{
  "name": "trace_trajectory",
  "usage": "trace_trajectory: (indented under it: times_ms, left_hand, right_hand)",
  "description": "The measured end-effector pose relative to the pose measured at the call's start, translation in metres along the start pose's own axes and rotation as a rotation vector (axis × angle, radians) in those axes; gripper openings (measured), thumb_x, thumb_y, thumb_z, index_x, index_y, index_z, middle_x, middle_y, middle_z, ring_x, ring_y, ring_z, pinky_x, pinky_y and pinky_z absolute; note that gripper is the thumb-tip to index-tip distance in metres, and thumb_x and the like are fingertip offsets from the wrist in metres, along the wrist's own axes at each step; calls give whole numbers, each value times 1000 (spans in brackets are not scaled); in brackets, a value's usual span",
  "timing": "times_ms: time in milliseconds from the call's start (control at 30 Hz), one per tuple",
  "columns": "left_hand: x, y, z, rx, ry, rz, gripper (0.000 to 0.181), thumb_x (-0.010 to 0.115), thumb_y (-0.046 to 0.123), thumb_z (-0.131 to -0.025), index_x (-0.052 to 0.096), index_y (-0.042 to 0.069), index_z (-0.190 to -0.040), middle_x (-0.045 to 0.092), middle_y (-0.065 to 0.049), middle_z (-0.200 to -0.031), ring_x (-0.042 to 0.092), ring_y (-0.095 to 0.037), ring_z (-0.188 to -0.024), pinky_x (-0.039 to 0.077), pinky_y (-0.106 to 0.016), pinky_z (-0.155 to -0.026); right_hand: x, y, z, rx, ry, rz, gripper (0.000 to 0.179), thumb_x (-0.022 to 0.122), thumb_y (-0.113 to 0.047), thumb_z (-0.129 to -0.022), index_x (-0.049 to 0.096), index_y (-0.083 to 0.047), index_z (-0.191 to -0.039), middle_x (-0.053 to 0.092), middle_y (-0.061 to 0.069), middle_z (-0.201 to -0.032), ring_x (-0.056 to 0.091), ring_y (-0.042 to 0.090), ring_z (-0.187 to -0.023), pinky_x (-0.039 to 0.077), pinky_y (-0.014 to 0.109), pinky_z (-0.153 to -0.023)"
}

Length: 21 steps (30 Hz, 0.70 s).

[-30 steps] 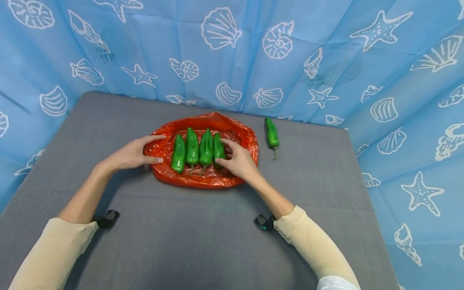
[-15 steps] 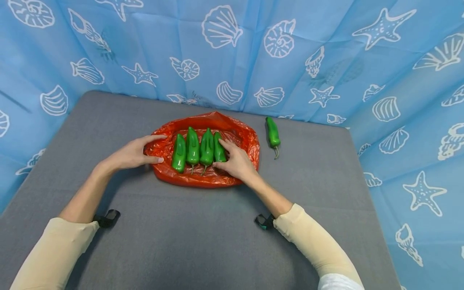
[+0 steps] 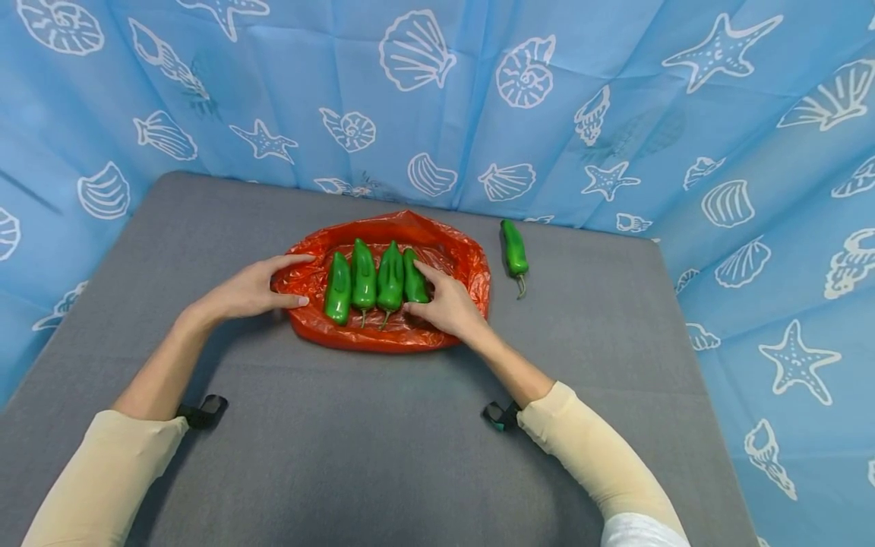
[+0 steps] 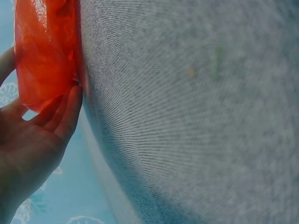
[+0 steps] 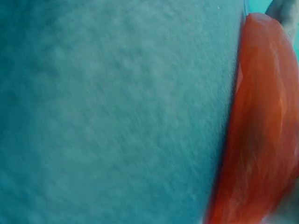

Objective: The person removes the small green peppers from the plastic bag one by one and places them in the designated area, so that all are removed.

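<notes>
Several long green peppers lie side by side in a red plastic bag (image 3: 372, 340) whose mouth is spread wide in an oval. My left hand (image 3: 242, 291) holds the bag's left end, with thumb and index finger over the rim; in the left wrist view its other fingers (image 4: 70, 109) press the red plastic from outside. My right hand (image 3: 453, 305) reaches over the right rim and grips the rightmost pepper (image 3: 413, 277), index finger along its side and thumb by its lower end. Beside it lie a curved pepper (image 3: 390, 277), another pepper (image 3: 364, 273) and the leftmost pepper (image 3: 338, 292).
A single green pepper (image 3: 514, 249) with its stem towards me lies on the grey table (image 3: 383, 433), right of the bag. A blue curtain (image 3: 287, 99) printed with shells and starfish hangs behind the table and along its sides. Black straps with cameras sit on both wrists.
My right hand's thumb has slid lower along the rightmost pepper, and more of that pepper shows. The left hand stays at the bag's end.
</notes>
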<state>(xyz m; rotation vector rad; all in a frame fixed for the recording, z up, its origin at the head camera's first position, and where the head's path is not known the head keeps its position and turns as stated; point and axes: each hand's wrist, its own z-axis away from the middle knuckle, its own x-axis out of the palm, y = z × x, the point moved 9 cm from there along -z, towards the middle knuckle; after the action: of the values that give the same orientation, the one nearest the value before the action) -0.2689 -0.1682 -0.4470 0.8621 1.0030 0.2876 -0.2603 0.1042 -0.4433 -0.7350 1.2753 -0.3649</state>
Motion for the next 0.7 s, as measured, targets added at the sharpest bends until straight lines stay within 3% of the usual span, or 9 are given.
trace_trajectory:
  times_ms: [100, 333, 600, 700]
  left_hand:
    - [0, -1, 0, 7, 3, 10, 75, 69, 32, -95, 31, 11, -156, 25, -29, -157, 30, -49, -139, 26, -66, -108]
    - [0, -2, 1, 8, 0, 26, 75, 69, 32, -95, 31, 11, -156, 26, -29, -156, 36, -46, -134, 30, -65, -106]
    - [0, -3, 1, -13, 0, 2, 76, 68, 37, -95, 31, 11, -156, 23, -29, -157, 25, -50, -141, 24, -67, -108]
    - [0, -3, 0, -23, -1, -8, 77, 67, 41, -94, 31, 12, -156, 22, -29, -158, 23, -50, -142, 24, -67, -108]
  right_hand:
    - [-2, 4, 1, 29, -14, -51, 79, 79, -27, -83, 42, -18, -152, 51, 11, -146, 54, 25, -123, 42, 43, -104]
    - [-8, 10, 3, 50, -6, -114, 74, 78, -25, -83, 46, -21, -150, 62, 11, -127, 58, 23, -101, 48, 41, -90]
    - [-13, 15, 6, 58, 14, -216, 73, 77, -25, -84, 46, -25, -150, 56, 10, -140, 54, 19, -114, 44, 40, -99]
    - [-15, 16, 8, 58, 22, -250, 73, 76, -25, -84, 45, -26, -151, 65, 14, -121, 56, 16, -86, 47, 35, -83]
